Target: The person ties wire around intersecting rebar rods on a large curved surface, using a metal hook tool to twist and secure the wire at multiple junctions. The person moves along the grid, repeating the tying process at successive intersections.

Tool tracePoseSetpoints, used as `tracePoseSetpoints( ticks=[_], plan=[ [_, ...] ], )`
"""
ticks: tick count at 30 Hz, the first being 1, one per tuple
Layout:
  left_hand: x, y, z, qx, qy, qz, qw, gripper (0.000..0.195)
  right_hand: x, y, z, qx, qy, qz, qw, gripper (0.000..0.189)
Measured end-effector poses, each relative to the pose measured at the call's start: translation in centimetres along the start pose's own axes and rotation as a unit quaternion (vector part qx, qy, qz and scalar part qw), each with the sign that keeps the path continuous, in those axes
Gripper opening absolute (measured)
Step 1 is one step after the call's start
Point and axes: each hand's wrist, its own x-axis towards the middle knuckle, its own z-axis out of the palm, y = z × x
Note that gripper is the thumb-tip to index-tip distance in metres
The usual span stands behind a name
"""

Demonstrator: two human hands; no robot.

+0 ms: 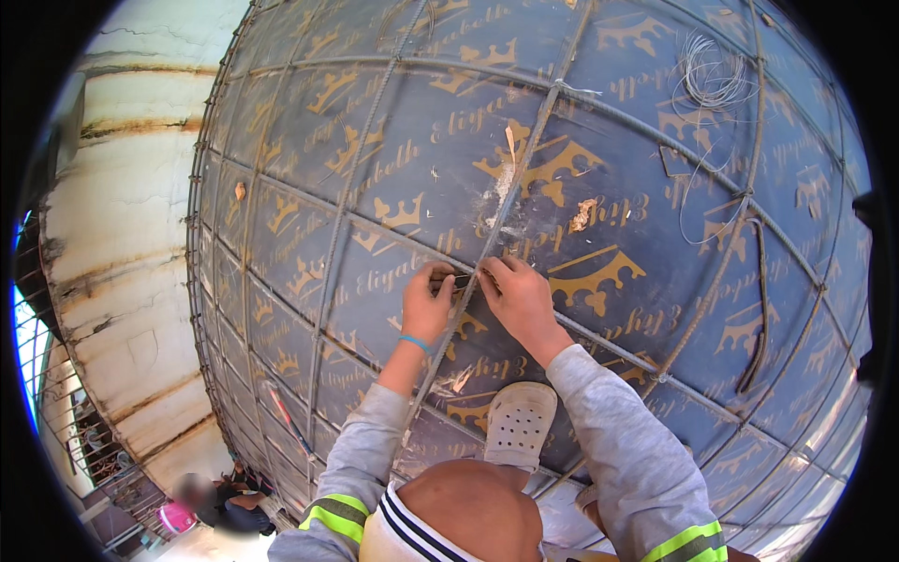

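Note:
My left hand (427, 301) and my right hand (518, 298) meet at a crossing of ribbed steel rebar (497, 223), one on each side of the bar. Thumb and fingers of both are pinched together. Between them shows a short dark piece of thin wire (461, 279), mostly hidden by the fingers. The bars form a grid over dark film-faced plywood formwork (421, 126) printed with gold crowns and lettering. Pale wire ties (560, 86) wrap another crossing farther up.
A loose coil of thin wire (713, 76) lies at the upper right, above a bent rebar piece (760, 309). A red-handled tool (284, 414) rests lower left. My foot in a beige clog (520, 425) stands on the plywood. Beyond the rebar edge are a stained wall (133, 232) and another person (239, 502).

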Motion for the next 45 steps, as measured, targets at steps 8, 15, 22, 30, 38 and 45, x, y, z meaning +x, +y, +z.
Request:
tracePoseSetpoints(
  ticks=[8,15,22,30,38,45],
  plan=[
    [-0.5,1.9,-1.6,0.006,-0.105,0.099,0.989,0.038,-0.1,2.1,0.0,0.170,0.016,0.109,0.979,0.011],
    [1.3,1.4,-3.8,0.157,-0.101,0.235,0.954,0.030,0.8,1.2,0.0,0.130,-0.004,0.156,0.979,0.010],
    [3.6,2.9,-4.8,0.206,-0.205,0.245,0.925,0.034,0.3,0.7,0.1,0.130,0.016,0.165,0.978,0.009],
    [5.6,7.5,-3.3,0.236,-0.310,0.284,0.876,0.051,-0.4,-2.8,0.5,0.138,0.033,0.198,0.970,0.010],
    [7.3,8.4,-2.6,0.340,-0.412,0.342,0.773,0.051,-2.5,-3.8,0.1,0.191,-0.002,0.146,0.971,0.024],
    [6.9,9.2,-2.6,0.365,-0.413,0.416,0.723,0.040,-1.6,-0.3,-7.5,0.190,-0.045,0.186,0.963,0.025]
  ],
)
